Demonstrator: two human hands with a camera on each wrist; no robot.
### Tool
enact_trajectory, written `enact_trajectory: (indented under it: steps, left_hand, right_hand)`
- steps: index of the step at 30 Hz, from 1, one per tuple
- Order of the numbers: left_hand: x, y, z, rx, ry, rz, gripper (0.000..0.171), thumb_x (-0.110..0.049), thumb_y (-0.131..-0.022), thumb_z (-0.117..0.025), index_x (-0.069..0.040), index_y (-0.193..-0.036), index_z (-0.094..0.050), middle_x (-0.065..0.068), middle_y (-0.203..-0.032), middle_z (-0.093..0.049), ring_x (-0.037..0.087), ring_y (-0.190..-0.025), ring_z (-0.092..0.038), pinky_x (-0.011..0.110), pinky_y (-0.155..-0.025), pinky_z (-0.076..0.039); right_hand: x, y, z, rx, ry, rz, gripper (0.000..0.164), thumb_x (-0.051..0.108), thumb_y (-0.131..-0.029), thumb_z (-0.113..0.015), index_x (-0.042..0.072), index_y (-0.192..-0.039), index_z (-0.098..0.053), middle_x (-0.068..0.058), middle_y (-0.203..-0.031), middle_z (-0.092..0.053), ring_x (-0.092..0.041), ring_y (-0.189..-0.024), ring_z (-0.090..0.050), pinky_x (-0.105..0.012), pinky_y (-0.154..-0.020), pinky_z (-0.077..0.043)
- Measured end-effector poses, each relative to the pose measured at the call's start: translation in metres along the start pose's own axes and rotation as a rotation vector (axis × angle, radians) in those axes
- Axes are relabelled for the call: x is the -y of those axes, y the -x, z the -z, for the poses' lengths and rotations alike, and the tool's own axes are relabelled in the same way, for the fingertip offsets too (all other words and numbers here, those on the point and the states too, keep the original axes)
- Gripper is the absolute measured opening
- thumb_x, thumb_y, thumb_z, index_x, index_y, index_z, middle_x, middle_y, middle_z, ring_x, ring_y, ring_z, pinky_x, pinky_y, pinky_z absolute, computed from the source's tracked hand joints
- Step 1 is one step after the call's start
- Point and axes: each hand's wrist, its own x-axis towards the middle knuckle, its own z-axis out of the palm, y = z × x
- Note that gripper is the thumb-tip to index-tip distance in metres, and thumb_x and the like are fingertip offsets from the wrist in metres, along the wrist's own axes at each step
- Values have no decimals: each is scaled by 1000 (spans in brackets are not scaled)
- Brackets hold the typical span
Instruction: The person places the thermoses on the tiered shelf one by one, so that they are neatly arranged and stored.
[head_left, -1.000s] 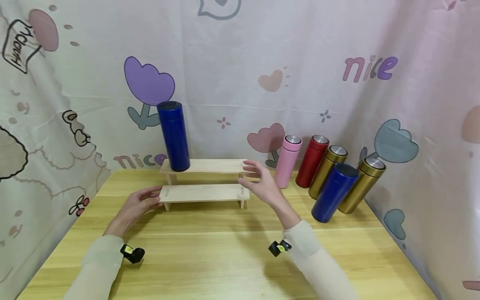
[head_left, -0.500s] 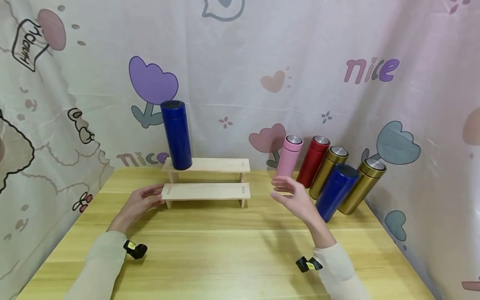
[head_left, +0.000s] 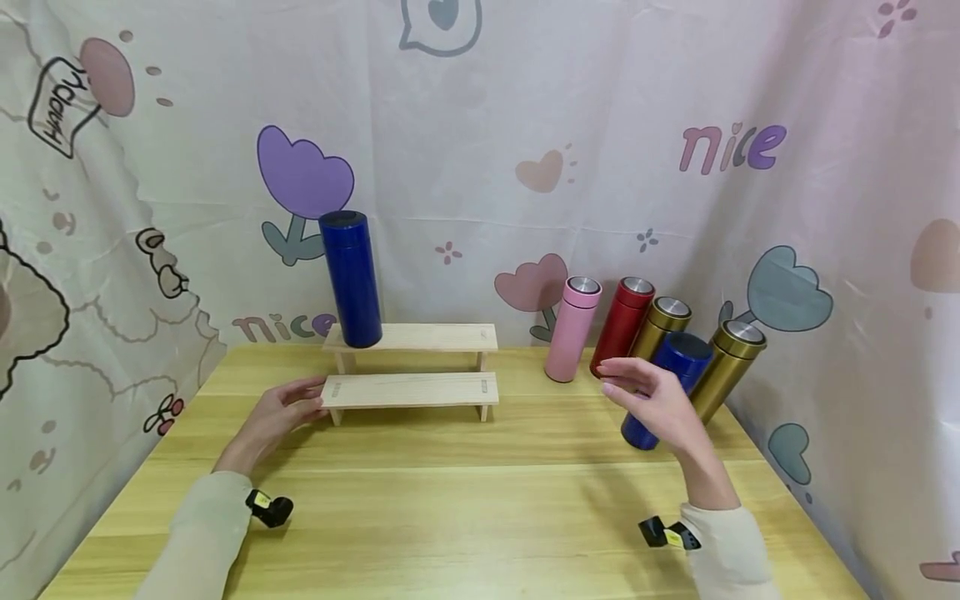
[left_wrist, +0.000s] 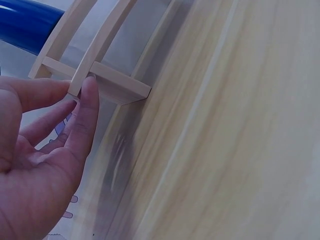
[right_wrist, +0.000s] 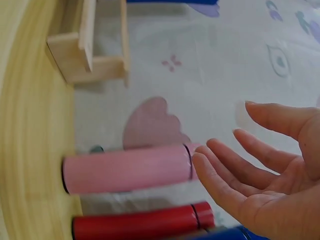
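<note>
My left hand (head_left: 281, 417) pinches the left end of the lower step of a pale two-step wooden rack (head_left: 408, 390); the left wrist view shows thumb and finger on the board's end (left_wrist: 82, 82). A tall blue thermos bottle (head_left: 352, 279) stands upright on the left of the upper step. My right hand (head_left: 660, 404) holds nothing, its fingers apart and slightly bent. In the head view it overlaps a second blue thermos (head_left: 641, 432), partly hiding it. A pink thermos (head_left: 573, 329) and a red thermos (head_left: 626, 321) stand just beyond, also visible in the right wrist view.
Two gold thermoses (head_left: 727, 367) stand behind and beside the right-hand blue one. A printed curtain (head_left: 450, 125) hangs along the back and both sides of the wooden table (head_left: 420, 517). Small black cameras (head_left: 270, 508) sit at both wrists.
My right hand has moved from the rack's right end across to the bottles on the right. The left hand stays at the rack's left end.
</note>
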Motion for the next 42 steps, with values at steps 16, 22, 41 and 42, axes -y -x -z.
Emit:
enact_trajectory:
  steps: [16,22,41,42]
  left_hand:
    - [1,1,0,-1,-9,-9,64,-2,-103,-58,18,-154,-25,-13,-115,-61,-1,-98,-69,19,-90,-61]
    - [0,1,-2,-1,-18,-11,65,-3,-103,-59,17,-154,-25,-10,-119,-60,-1,-99,-69,18,-91,-61]
    - [3,3,-3,1,99,-57,62,2,-101,-60,20,-151,-29,-13,-113,-67,3,-99,-70,19,-88,-62]
    - [3,3,-3,5,109,-62,62,3,-101,-60,21,-151,-29,-13,-113,-67,3,-98,-71,20,-89,-62]
  right_hand:
    - [-23,20,62,131,204,-105,37,24,-99,-71,-1,-126,-69,-20,-120,-73,-16,-100,-74,-14,-81,-57]
    - [-45,20,76,159,257,-177,39,26,-98,-72,-4,-123,-70,-18,-115,-75,-23,-98,-73,-18,-76,-59]
    - [-108,13,84,168,255,-289,61,26,-93,-77,-14,-134,-56,-30,-121,-69,-29,-103,-70,-30,-79,-61]
    - [-111,13,82,161,249,-276,61,26,-93,-78,-13,-134,-56,-29,-121,-69,-28,-103,-70,-28,-79,-59]
